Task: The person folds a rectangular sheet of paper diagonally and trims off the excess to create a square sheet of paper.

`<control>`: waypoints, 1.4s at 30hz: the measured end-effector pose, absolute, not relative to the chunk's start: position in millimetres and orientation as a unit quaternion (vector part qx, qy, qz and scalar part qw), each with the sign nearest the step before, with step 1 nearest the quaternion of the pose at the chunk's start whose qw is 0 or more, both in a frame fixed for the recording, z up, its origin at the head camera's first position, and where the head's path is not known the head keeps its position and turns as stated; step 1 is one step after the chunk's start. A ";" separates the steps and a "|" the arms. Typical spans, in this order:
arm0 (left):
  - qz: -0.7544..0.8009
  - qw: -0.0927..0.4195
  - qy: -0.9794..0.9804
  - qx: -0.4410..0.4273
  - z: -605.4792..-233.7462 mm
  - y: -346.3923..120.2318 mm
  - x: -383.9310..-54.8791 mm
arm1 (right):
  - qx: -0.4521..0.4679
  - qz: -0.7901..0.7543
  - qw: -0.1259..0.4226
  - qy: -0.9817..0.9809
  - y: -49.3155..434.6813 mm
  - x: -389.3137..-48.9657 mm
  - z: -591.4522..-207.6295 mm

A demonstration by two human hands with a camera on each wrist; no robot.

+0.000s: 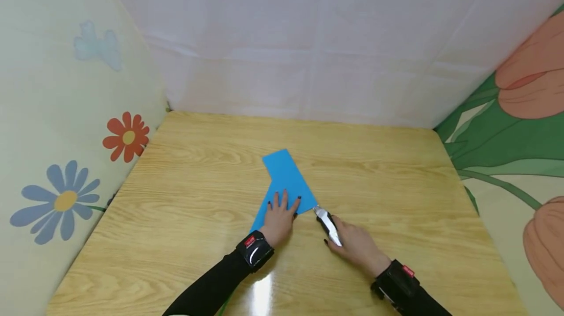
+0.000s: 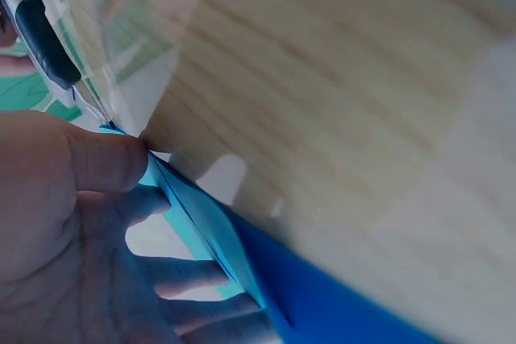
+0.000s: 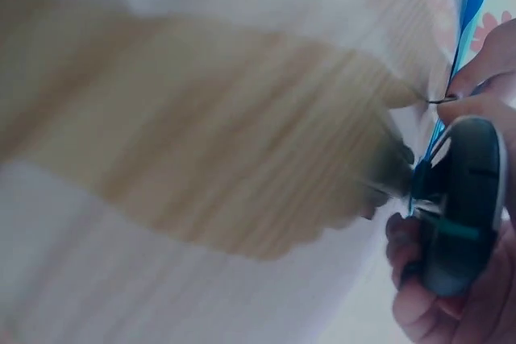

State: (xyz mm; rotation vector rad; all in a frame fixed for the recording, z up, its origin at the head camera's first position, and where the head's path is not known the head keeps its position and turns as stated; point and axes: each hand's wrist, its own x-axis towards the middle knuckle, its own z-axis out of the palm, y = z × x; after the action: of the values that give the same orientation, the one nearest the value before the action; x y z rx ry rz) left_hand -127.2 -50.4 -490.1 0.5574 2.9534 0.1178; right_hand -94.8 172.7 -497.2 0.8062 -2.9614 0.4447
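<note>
A bent strip of blue paper [image 1: 285,174] lies on the wooden table, its layers slightly apart in the left wrist view. My left hand [image 1: 278,220] rests on its lower part with fingers spread and straight. In the left wrist view, the thumb and fingers of the left hand [image 2: 89,231] lie along the paper's edge [image 2: 214,227]. To the right, my right hand [image 1: 357,245] grips a silver-and-black utility knife [image 1: 328,226]. The knife's metal tip meets the paper's lower right corner. Dark rounded handle [image 3: 463,207] fills part of the right wrist view, hiding the tip.
The wood-grain tabletop [image 1: 379,169] spreads around both hands. A white cloth [image 1: 299,61] hangs behind it. Flower-patterned panels stand at left [image 1: 57,110] and right [image 1: 520,159]. A bright reflection shows on the table near the front.
</note>
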 end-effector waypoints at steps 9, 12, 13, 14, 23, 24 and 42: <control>0.045 0.074 0.977 0.194 -489.4 -53.2 -130.1 | 0.303 0.109 0.079 -0.943 189.7 -97.7 -500.4; 0.039 0.065 0.977 0.197 -491.5 -53.5 -129.6 | 0.303 0.092 0.080 -0.945 193.3 -98.5 -500.5; 0.038 0.061 0.978 0.197 -491.9 -54.5 -128.9 | 0.304 0.091 0.079 -0.945 194.2 -98.6 -500.2; 0.035 0.059 0.978 0.197 -492.3 -55.2 -128.2 | 0.305 0.092 0.078 -0.945 195.2 -98.7 -499.9; 0.034 0.060 0.977 0.202 -492.2 -55.5 -126.1 | 0.298 0.101 0.053 -0.948 196.1 -101.0 -494.3; 0.036 0.062 0.976 0.204 -491.7 -56.3 -125.9 | 0.297 0.103 0.051 -0.948 197.0 -101.2 -494.1; 0.066 0.029 0.967 0.244 -490.3 -63.5 -121.9 | 0.317 0.106 0.033 -0.942 217.1 -103.8 -496.2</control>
State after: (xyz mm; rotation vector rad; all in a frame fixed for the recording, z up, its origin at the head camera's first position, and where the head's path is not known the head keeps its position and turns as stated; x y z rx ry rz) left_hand -121.9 -63.5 -490.3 0.7514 2.9827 0.2051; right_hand -103.8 217.1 -496.2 0.9749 -2.8993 0.3264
